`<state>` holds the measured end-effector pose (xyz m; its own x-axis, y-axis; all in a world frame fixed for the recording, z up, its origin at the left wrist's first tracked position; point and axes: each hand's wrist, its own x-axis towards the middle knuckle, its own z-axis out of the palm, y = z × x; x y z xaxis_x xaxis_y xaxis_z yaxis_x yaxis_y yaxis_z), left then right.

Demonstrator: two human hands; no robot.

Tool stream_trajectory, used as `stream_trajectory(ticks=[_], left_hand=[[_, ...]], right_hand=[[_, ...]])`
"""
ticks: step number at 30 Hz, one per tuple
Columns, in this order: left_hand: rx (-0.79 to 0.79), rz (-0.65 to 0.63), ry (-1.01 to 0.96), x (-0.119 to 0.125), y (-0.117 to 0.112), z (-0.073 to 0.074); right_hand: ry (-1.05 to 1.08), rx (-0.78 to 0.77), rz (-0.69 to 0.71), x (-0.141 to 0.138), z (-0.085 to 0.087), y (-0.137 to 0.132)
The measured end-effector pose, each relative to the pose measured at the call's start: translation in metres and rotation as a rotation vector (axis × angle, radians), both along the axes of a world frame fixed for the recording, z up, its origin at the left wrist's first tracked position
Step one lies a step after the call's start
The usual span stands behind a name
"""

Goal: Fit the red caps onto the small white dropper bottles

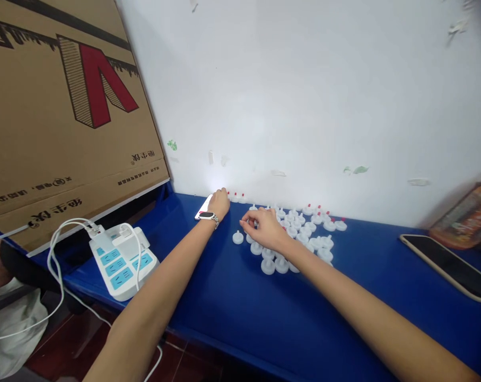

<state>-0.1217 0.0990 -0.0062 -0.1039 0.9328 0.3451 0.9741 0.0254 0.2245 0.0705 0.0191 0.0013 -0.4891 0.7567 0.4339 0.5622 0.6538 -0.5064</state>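
Observation:
My left hand (pixel 219 201) reaches to the back of the blue table, its fingers curled down beside a short row of small white caps with red tips (pixel 242 198). What those fingers hold, if anything, is hidden. A flat white rectangular object (pixel 202 207) lies partly under this hand. My right hand (pixel 263 228) hovers at the left part of a cluster of white nozzle caps (pixel 281 263), thumb and forefinger curved into a pinch. Nothing clear shows between its fingertips. One loose white nozzle cap (pixel 237 237) stands just below them.
More red-tipped caps (pixel 340 225) stand behind the cluster. A phone (pixel 449 265) and a blurred orange package (pixel 465 217) lie at right. At left are a white power strip (pixel 121 265) with cables and a large cardboard box (pixel 65 159). A white wall (pixel 323 106) backs the table (pixel 232 297).

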Motion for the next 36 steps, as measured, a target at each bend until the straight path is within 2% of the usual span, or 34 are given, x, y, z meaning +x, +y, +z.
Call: stream_trajectory(ticks=[5, 9, 12, 13, 15, 17, 22, 25, 29, 31, 33, 36], left_hand=[[-0.011, -0.048, -0.079, 0.0, -0.001, 0.004], [0.02, -0.175, -0.191, 0.01, -0.02, 0.017], [0.003, -0.37, -0.328, 0.027, -0.047, 0.027], [-0.022, -0.518, -0.515, 0.035, -0.056, 0.03], [-0.088, -0.729, -0.819, 0.052, -0.074, 0.033], [-0.113, -0.82, -0.976, 0.07, -0.087, 0.034], [-0.15, -0.844, -0.98, 0.105, -0.097, 0.025], [-0.178, -0.835, -1.131, 0.119, -0.096, 0.017], [-0.162, -0.73, -1.344, 0.115, -0.089, 0.016], [-0.047, -0.652, -1.384, 0.1, -0.084, 0.022], [0.087, -0.604, -1.296, 0.082, -0.079, 0.026], [0.143, -0.583, -0.91, 0.068, -0.074, 0.023]], right_hand=[[0.051, -0.008, -0.041, 0.009, 0.0, -0.003], [0.111, 0.012, -0.065, 0.016, 0.002, -0.007], [0.244, 0.048, -0.168, 0.024, 0.006, -0.013], [0.285, 0.054, -0.2, 0.027, 0.007, -0.016], [0.334, 0.039, -0.202, 0.033, 0.008, -0.025], [0.372, -0.001, -0.16, 0.04, 0.006, -0.035], [0.476, -0.008, -0.199, 0.058, -0.002, -0.051], [0.419, 0.018, -0.19, 0.062, -0.002, -0.051], [0.287, 0.152, -0.209, 0.063, -0.001, -0.049], [0.291, 0.2, -0.268, 0.067, -0.001, -0.049], [0.37, 0.178, -0.348, 0.074, -0.001, -0.048], [0.493, 0.108, -0.432, 0.082, -0.001, -0.044]])
